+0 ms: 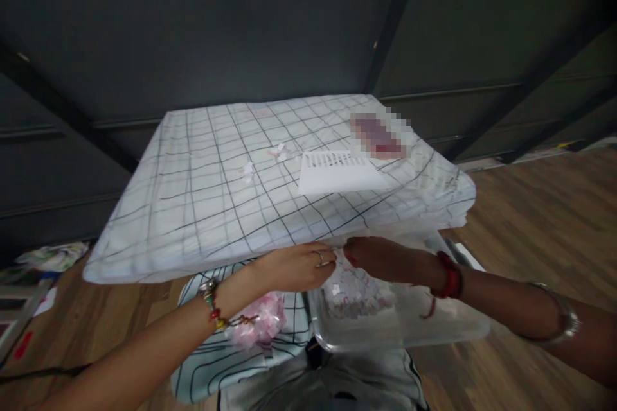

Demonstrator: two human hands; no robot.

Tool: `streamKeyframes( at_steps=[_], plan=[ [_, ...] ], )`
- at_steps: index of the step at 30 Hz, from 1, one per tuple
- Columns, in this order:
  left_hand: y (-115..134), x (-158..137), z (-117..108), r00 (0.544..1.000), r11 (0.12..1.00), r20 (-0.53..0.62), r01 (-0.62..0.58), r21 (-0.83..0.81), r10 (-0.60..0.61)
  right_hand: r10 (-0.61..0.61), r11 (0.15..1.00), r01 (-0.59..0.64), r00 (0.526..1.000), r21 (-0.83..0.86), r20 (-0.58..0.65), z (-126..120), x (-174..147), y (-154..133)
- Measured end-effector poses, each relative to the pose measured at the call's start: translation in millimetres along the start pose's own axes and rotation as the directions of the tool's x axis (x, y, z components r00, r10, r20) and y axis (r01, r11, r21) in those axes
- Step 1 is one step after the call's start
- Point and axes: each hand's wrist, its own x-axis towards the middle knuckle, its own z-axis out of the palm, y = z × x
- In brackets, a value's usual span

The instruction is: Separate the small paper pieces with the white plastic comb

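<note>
Facing each other, the left hand (299, 266) and right hand (373, 258) nearly meet over the left part of a clear plastic box (434, 332), its long side running left to right beside the bench (212, 186). Paper scraps (357, 300) lie inside, below the fingers and slightly rightward; the right hand seems nearer the heap, the left hand over the box's left edge. All fingers curl inward; whether they pinch anything, I cannot tell. The scraps look small, pale and jumbled.
</note>
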Motion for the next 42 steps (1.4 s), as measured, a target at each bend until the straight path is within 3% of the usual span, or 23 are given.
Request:
streamKeyframes(
  at_steps=[2,4,7,9,12,15,20,23,25,27,28,30,31,33,36,42],
  plan=[
    [2.3,-2.8,-19.6,0.996,0.998,-0.065,-0.056,-0.012,0.055,-0.051,0.999,0.051,0.997,0.008,-0.053,-37.7,-10.6,-5.5],
    [0.6,-7.5,-41.9,0.982,0.998,-0.18,0.041,-0.049,-0.049,-0.095,0.993,0.101,0.99,0.055,-0.107,-80.1,-10.7,-11.0],
    [-12.4,-17.1,-71.2,0.903,0.965,-0.341,0.246,-0.092,-0.262,-0.069,0.973,0.119,0.967,0.197,-0.245,-136.5,14.3,-23.1],
    [-26.0,-24.1,-82.7,0.858,0.934,-0.374,0.347,-0.083,-0.352,-0.023,0.967,0.101,0.95,0.236,-0.312,-158.5,44.4,-33.3],
    [-44.3,-32.4,-86.5,0.797,0.891,-0.429,0.452,-0.046,-0.426,0.024,0.959,0.069,0.947,0.274,-0.319,-164.3,93.9,-45.8],
    [-52.3,-33.9,-81.3,0.765,0.857,-0.434,0.513,-0.036,-0.476,0.071,0.96,0.047,0.913,0.278,-0.402,-154.2,128.2,-48.8],
    [-44.6,-19.1,-70.2,0.826,0.903,-0.409,0.429,0.009,-0.389,0.092,0.969,0.065,0.802,0.24,-0.59,-144.1,126.9,-36.5],
    [-31.0,-9.2,-59.0,0.887,0.958,-0.396,0.281,0.052,-0.238,0.074,0.971,0.094,0.759,0.221,-0.647,-137.3,94.6,-29.5],
    [-18.5,-7.2,-47.6,0.937,0.991,-0.342,0.11,0.078,-0.077,0.037,0.972,0.128,0.745,0.197,-0.666,-124.2,65.0,-27.0],
    [-5.8,-10.0,-33.6,0.966,0.992,-0.232,-0.102,0.068,0.115,-0.104,0.966,0.233,0.752,0.114,-0.651,-100.5,34.3,-23.8],
    [-0.5,-12.7,-26.2,0.968,0.982,-0.167,-0.183,0.049,0.189,-0.19,0.958,0.277,0.804,0.073,-0.563,-84.9,20.2,-20.9],
    [5.9,-19.3,-12.2,0.963,0.963,0.02,-0.27,-0.004,0.27,-0.299,0.953,0.304,0.934,-0.003,-0.196,-48.6,-2.8,-11.3],
    [6.8,-22.4,-6.1,0.961,0.964,0.077,-0.264,-0.035,0.266,-0.316,0.949,0.316,0.945,-0.014,-0.084,-29.7,-11.2,-4.5],
    [4.5,-27.1,3.3,0.962,0.971,0.14,-0.224,-0.082,0.234,-0.262,0.964,0.263,0.965,-0.042,0.022,5.8,-21.9,11.0],
    [-2.5,-28.6,10.7,0.973,0.98,0.136,-0.173,-0.097,0.185,-0.12,0.984,0.135,0.984,-0.114,0.129,46.0,-26.6,30.9],
    [-3.3,-25.0,12.1,0.983,0.979,0.01,-0.182,-0.091,0.184,0.024,0.978,0.044,0.948,-0.204,0.317,82.7,-22.7,34.9]
  ],
)
